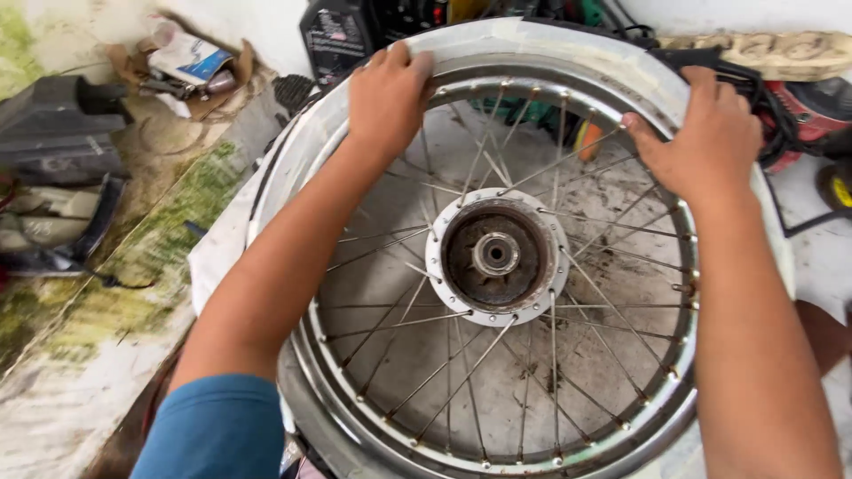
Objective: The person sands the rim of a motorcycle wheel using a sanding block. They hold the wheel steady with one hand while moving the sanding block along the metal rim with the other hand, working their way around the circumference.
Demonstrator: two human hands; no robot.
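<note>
A spoked motorcycle wheel lies flat before me, its chrome rim point(373, 417) ringed by a pale tyre point(524, 44). Thin spokes run to a rusty hub point(495, 255) in the middle. My left hand point(389, 93) grips the tyre and rim at the far left, fingers curled over the top edge. My right hand point(706, 137) presses on the tyre at the far right, thumb hooked inside the rim.
A dirty, mossy concrete floor point(106, 302) lies to the left. Black plastic parts point(58, 133) and a torn cardboard packet point(186, 62) sit at the far left. A black box point(337, 35) stands behind the wheel. A red machine point(812, 115) with black cables sits far right.
</note>
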